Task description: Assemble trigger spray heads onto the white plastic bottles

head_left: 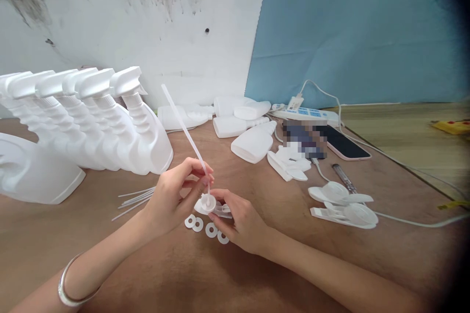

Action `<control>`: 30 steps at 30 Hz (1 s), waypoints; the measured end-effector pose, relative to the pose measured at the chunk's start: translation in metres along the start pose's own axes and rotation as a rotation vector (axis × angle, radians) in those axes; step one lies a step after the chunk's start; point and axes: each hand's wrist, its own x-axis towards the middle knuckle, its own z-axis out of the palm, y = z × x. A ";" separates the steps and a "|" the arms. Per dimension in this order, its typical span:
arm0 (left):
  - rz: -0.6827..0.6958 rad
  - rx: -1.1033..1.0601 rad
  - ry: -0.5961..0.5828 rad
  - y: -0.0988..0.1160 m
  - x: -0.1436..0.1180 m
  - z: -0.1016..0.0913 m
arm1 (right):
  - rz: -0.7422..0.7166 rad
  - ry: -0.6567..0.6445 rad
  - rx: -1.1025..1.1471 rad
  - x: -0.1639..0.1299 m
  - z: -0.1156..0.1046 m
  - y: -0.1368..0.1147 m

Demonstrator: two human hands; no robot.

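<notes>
My left hand (183, 190) pinches a thin translucent plastic tube (185, 129) near its lower end. The tube leans up and to the left. Its bottom end meets the round opening of a white spray trigger head (208, 202), which my right hand (240, 220) grips from the right. How deep the tube sits in the opening I cannot tell. Just below the trigger head, several white ring washers (211, 230) lie on the table. Several more thin tubes (137, 197) rest on the table left of my left hand, partly hidden behind it.
Upright white spray bottles (128, 132) stand in a row at the left; one bottle (40, 171) lies before them. Several bottles (253, 142) lie at the back. Right are more trigger heads (343, 205), a pen (344, 178), a phone (345, 143), a power strip (308, 115) and cables.
</notes>
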 end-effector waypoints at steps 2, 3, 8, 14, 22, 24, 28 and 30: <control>-0.009 -0.008 -0.007 -0.001 0.000 0.001 | -0.005 0.004 -0.004 0.000 0.000 0.000; -0.026 -0.018 -0.018 -0.002 0.000 0.002 | -0.008 0.005 -0.005 0.000 0.000 -0.001; -0.169 0.011 -0.181 -0.010 0.002 0.002 | -0.024 0.014 -0.013 0.001 0.000 -0.001; -0.249 0.071 -0.310 -0.008 0.007 -0.004 | -0.020 0.013 -0.017 0.000 0.002 0.002; -0.271 0.168 -0.307 -0.008 0.006 -0.007 | 0.005 -0.006 -0.012 0.000 0.003 0.001; -0.277 0.183 -0.322 -0.008 0.006 -0.007 | 0.003 -0.008 -0.012 0.000 0.003 0.002; -0.240 0.147 -0.317 -0.010 0.009 -0.005 | -0.002 0.006 -0.013 0.000 0.003 0.000; -0.220 0.115 -0.316 -0.012 0.011 -0.003 | -0.001 0.011 -0.021 0.000 0.003 -0.001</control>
